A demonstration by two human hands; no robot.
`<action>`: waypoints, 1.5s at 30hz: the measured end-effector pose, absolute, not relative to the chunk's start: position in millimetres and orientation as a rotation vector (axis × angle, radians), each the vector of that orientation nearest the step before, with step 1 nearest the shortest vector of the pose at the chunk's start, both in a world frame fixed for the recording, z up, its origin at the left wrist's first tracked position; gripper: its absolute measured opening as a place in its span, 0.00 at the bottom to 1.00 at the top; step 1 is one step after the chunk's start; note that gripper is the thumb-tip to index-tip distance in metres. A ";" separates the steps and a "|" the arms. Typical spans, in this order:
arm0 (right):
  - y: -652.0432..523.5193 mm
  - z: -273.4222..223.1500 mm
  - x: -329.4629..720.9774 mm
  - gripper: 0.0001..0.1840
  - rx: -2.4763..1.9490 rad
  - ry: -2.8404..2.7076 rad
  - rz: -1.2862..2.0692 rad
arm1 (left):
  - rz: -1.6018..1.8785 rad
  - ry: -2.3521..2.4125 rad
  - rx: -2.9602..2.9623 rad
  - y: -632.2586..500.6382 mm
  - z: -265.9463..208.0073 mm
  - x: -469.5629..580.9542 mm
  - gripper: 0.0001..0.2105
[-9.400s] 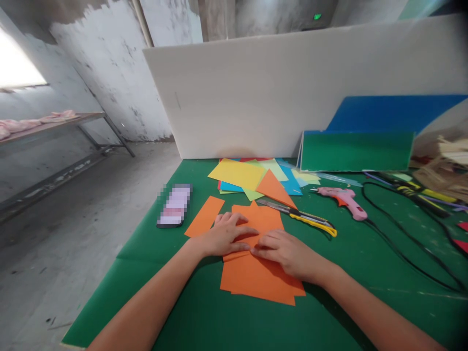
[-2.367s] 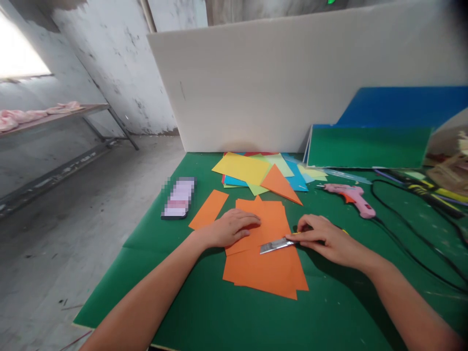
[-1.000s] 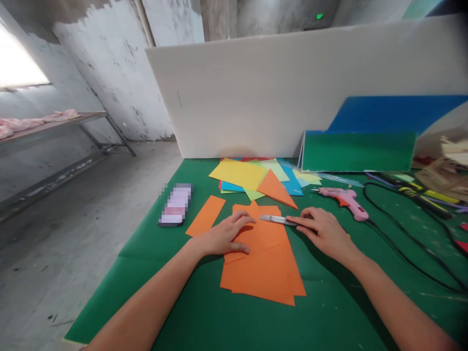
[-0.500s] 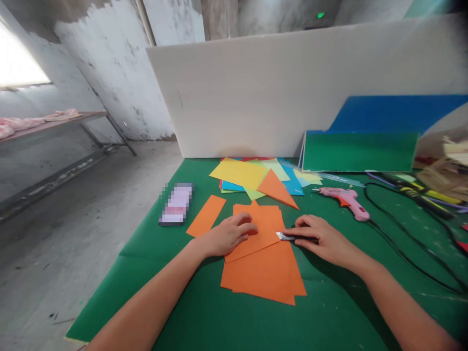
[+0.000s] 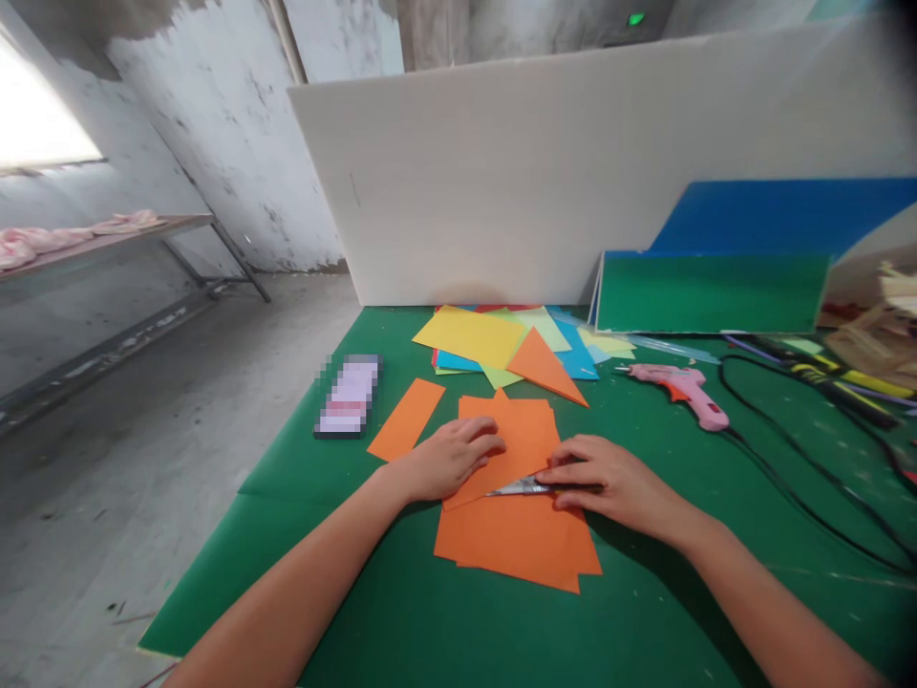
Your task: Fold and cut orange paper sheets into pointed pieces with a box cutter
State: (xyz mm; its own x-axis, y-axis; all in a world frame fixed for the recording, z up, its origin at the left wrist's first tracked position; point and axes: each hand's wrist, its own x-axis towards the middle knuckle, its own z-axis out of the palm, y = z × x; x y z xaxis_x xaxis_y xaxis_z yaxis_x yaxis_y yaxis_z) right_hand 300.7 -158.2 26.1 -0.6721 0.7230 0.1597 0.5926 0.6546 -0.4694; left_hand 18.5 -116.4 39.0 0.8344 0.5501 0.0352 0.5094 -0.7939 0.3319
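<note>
My left hand (image 5: 458, 454) rests with fingers apart on a folded orange sheet (image 5: 516, 430), holding it down. My right hand (image 5: 606, 478) is closed around a utility knife (image 5: 526, 485) with a dark handle, mostly hidden by the fingers. Its silver blade points left along the lower edge of the folded sheet, with the tip near the sheet's lower left part. Beneath lie more orange sheets (image 5: 516, 545), slightly fanned. An orange strip (image 5: 407, 419) lies to the left of the stack.
Coloured paper (image 5: 465, 333) and an orange folded triangle (image 5: 545, 368) lie behind. A pink glue gun (image 5: 680, 387) with a black cord sits to the right, near pliers (image 5: 845, 387). A blurred phone (image 5: 349, 397) lies left. A white board (image 5: 465, 191) stands at the back.
My right hand has moved left and slightly nearer to me, bringing the knife blade across the lower edge of the folded sheet. My left hand stays in place.
</note>
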 end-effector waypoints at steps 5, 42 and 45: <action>-160.4 23.8 291.3 0.15 -0.987 -2.555 0.506 | 0.193 0.787 2.716 -115.5 37.9 18.1 0.14; -165.5 33.1 257.4 0.12 -0.923 -2.580 0.591 | 0.186 0.778 2.738 -113.1 33.0 18.3 0.14; -165.8 33.9 256.1 0.12 -0.924 -2.584 0.597 | 0.177 0.787 2.753 -112.7 31.9 18.1 0.14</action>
State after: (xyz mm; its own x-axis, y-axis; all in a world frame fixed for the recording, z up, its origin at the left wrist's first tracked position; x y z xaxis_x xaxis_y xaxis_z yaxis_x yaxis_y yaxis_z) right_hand 256.1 -165.8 33.9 -0.7345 0.6583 0.1649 0.5193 0.7016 -0.4879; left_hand 18.1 -112.7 31.9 0.8448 0.5334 0.0420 0.5001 -0.8152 0.2922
